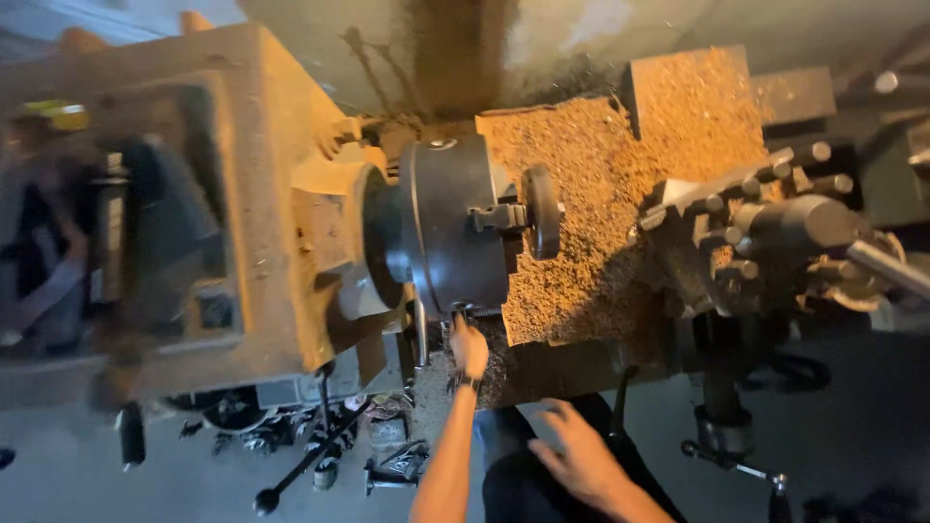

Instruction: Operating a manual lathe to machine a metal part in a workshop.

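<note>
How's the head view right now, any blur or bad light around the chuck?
Head view: warm, dim light; the chuck and chip pile read fairly sharp. The left side of the headstock is smeared by motion blur. The right hand is soft; the left hand at the chuck is clearer. Floor lies in shadow.

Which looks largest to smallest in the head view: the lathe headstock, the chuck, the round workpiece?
1. Lathe headstock, clearly the largest.
2. Chuck, a dark drum.
3. Round workpiece, a small disc gripped in the chuck jaws.
</note>
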